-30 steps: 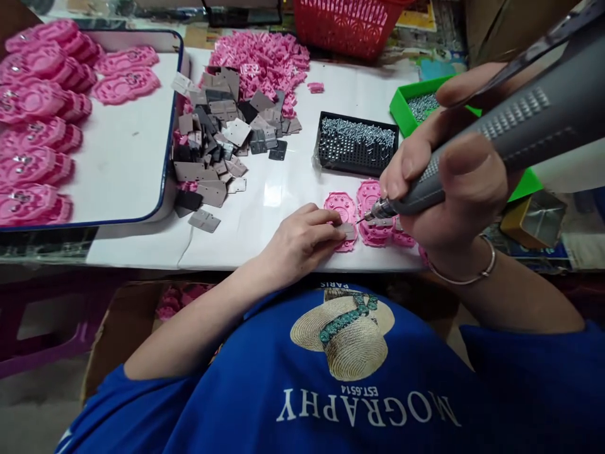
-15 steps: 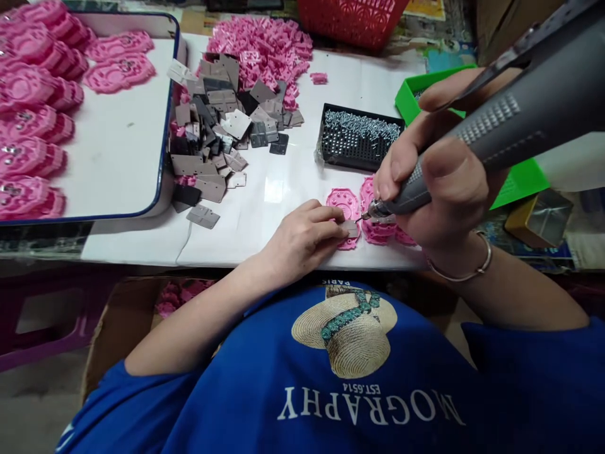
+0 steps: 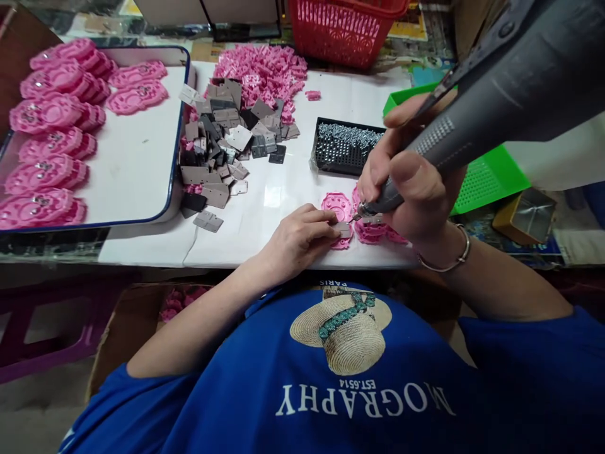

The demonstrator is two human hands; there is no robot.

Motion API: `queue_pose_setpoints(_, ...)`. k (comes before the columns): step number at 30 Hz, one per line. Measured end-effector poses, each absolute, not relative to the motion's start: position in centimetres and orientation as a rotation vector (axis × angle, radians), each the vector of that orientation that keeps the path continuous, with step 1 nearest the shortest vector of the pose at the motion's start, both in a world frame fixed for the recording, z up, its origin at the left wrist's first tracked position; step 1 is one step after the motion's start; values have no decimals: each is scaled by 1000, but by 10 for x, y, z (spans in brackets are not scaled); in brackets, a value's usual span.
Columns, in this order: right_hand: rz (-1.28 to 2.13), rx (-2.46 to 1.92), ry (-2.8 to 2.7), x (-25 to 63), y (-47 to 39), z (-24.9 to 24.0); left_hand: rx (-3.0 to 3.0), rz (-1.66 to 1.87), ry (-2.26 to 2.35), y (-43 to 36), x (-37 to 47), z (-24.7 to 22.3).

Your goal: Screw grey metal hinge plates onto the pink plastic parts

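My right hand (image 3: 416, 180) is wrapped round a grey electric screwdriver (image 3: 491, 110), which slants down to the left. Its tip meets the right end of a small grey plate (image 3: 344, 231). That plate lies across the lower part of a pink plastic piece (image 3: 336, 202) on the white tabletop. With fingertips pressed together, my left hand (image 3: 300, 238) holds the plate against the pink piece from the left. More pink pieces (image 3: 371, 234) lie just right of it, partly hidden beneath my right hand. Whether a screw sits under the tip is too small to tell.
A black box of screws (image 3: 347, 151) stands beyond the hands, beside green trays (image 3: 494, 180). Left are loose grey plates (image 3: 217, 194), small pink parts (image 3: 259, 72) and a blue-rimmed white tray (image 3: 127, 167) with stacked pink pieces. A red basket (image 3: 347, 34) is at the back.
The camera view has shifted, showing more of the table's far side. Both hands, the screwdriver and the pink piece keep nearly the same places relative to each other.
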State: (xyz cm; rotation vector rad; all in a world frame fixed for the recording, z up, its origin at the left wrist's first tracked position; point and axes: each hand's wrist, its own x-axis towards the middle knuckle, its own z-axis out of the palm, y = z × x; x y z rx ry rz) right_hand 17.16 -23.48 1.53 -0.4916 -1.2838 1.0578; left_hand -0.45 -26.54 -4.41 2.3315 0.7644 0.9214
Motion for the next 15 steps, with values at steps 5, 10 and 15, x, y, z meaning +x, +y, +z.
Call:
queue_pose_setpoints(5, 723, -539, -1270, 205, -222, 49, 2344, 905, 748, -265, -7, -43)
queue_pose_setpoints(10, 345, -730, -1178, 272, -188, 52, 2352, 910, 773, -263, -8, -40)
queue_pose_setpoints(15, 314, -977, -1142, 312, -164, 24, 2331, 903, 787, -263, -8, -39)
